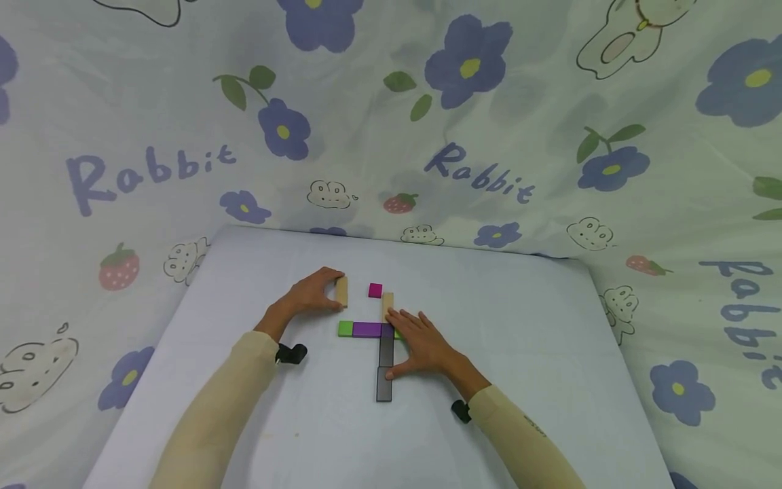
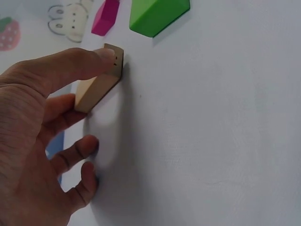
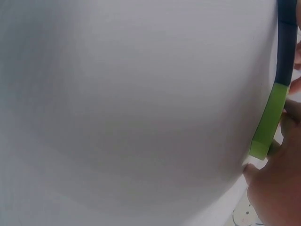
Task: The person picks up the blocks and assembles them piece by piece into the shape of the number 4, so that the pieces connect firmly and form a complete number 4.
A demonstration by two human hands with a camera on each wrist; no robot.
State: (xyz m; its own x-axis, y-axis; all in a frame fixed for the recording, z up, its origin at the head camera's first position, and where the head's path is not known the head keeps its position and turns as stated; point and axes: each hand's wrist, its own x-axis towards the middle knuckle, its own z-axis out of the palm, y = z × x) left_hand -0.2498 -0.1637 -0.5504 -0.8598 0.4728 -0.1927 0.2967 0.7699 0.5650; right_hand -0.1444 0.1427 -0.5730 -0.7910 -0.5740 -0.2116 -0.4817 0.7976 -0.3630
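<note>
Between the thumb and fingertips of my left hand, a plain wooden block is pinched by its ends. My right hand lies spread over a cross of blocks, fingertips at another wooden block and thumb on the lower dark grey block. A second dark grey block continues that column upward. The crossbar shows a green block and a purple block on the left. Its right green block is mostly covered by the right hand in the head view.
A small magenta block lies apart, above the crossbar and left of the upright wooden block. All of it sits on a white-covered table. Behind the table hangs a patterned curtain with flowers and rabbits.
</note>
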